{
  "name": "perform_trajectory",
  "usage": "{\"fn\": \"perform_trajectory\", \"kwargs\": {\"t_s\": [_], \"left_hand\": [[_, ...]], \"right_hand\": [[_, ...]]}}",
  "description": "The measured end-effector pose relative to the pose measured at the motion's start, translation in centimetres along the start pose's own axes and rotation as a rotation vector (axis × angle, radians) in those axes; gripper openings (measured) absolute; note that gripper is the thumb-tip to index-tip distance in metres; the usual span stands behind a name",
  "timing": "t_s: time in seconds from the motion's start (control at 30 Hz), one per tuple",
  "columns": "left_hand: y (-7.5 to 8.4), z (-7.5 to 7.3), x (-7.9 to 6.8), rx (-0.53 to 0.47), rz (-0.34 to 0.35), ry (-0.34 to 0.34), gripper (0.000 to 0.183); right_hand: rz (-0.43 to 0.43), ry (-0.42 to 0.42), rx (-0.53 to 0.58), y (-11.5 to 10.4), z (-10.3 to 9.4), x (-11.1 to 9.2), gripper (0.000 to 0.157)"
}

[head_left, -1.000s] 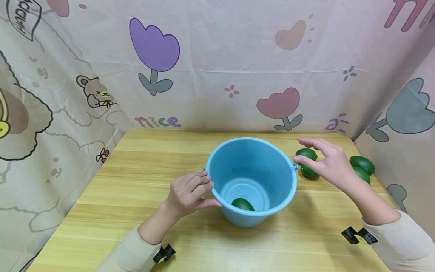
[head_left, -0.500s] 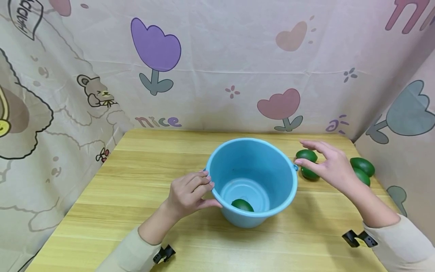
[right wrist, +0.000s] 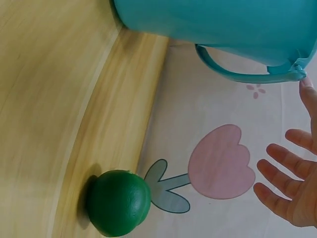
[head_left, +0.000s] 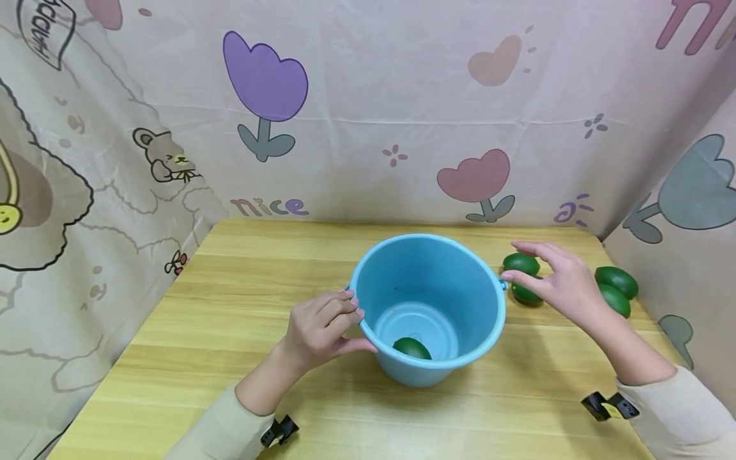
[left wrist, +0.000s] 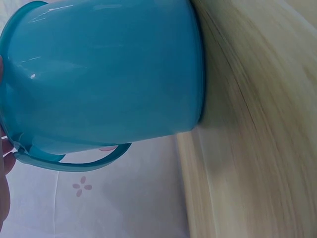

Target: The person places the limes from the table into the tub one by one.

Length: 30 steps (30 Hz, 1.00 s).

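A light blue bucket stands on the wooden table, its mouth tilted toward the head view. My left hand grips the bucket's left rim, with fingertips at the edge and the thumb along the near side. Inside, a green lime lies on the bottom. To the right, my right hand holds nothing. Its fingers are spread, and the thumb is right at the handle's pivot on the rim. The bucket's handle hangs down the far side. Two limes lie partly behind my right hand.
Another two limes rest near the right edge of the table. A patterned cloth hangs behind the table and along both sides. Small black cameras are strapped to both wrists.
My right hand has moved slightly right and down, its thumb staying near the handle's pivot. The left hand, bucket and limes hold their places; the head view has shifted a little.
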<state>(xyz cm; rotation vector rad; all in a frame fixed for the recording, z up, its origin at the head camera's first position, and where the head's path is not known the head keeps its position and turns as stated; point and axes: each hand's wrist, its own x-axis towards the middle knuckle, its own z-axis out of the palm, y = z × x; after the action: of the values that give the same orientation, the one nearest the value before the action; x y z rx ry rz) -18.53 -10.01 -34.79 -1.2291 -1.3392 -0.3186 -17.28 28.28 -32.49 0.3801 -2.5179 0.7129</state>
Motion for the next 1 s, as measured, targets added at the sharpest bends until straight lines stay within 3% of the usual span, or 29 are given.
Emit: {"fn": "perform_trajectory", "kwargs": {"t_s": [0.4,1.0], "left_hand": [[0.0,0.0,0.0,-0.006,0.001,0.011,0.052],[0.0,0.0,0.0,-0.01,-0.008,0.004,0.052]], "right_hand": [[0.027,-0.002,0.005,0.9,0.2,-0.1,0.056],[-0.029,-0.016,-0.098,2.0,0.8,-0.6,0.055]]}}
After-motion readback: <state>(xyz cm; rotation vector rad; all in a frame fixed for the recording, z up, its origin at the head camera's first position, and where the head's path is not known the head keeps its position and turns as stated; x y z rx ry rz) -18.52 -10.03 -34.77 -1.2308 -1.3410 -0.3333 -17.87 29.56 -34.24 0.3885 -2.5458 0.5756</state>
